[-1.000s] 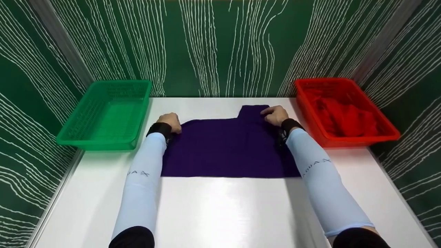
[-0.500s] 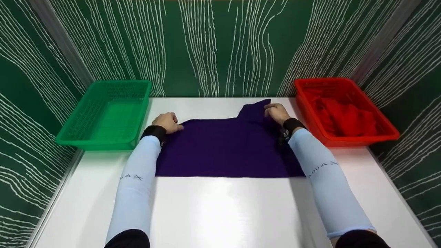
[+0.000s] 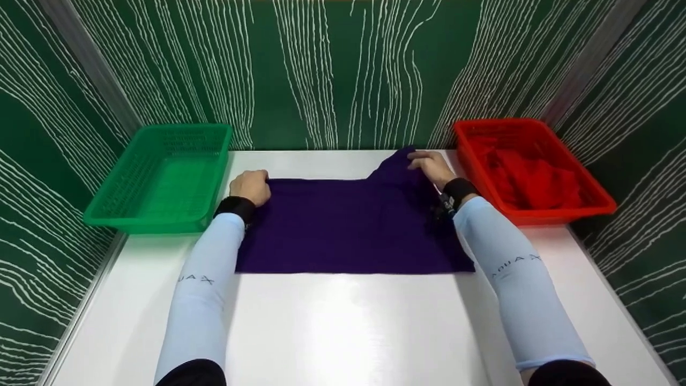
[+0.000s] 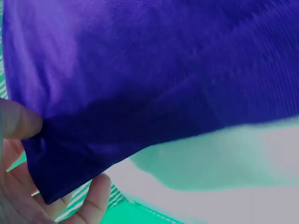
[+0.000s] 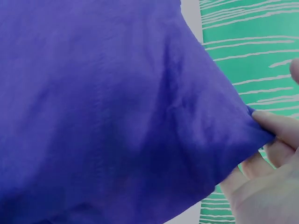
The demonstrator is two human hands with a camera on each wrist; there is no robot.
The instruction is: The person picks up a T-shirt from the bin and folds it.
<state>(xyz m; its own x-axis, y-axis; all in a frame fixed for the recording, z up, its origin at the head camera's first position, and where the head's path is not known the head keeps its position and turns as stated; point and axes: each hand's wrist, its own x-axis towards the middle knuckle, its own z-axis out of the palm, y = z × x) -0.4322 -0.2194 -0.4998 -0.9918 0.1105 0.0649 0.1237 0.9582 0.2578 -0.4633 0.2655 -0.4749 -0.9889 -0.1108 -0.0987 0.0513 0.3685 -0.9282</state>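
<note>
A dark purple T-shirt (image 3: 343, 228), folded in half lengthwise, lies across the white table with its sleeve (image 3: 396, 163) jutting up at the far right. At its far left corner my left hand (image 3: 251, 187) pinches the hem. The left wrist view shows the thumb (image 4: 21, 122) on top of the cloth and other fingers behind it. My right hand (image 3: 433, 167) pinches the sleeve's end between thumb and fingers, holding it raised. In the right wrist view the sleeve is drawn to a point at the fingertips (image 5: 268, 123).
A green plastic basket (image 3: 153, 222) stands at the back left with nothing visible in it. At the back right a red basket (image 3: 563, 217) holds crumpled red cloth (image 3: 536, 179). Green panels with white lines (image 3: 292, 80) enclose the table (image 3: 343, 327) behind and at both sides.
My left hand has shifted left and now grips the hem corner. The right hand has lifted the sleeve up and back. The T-shirt is stretched wider.
</note>
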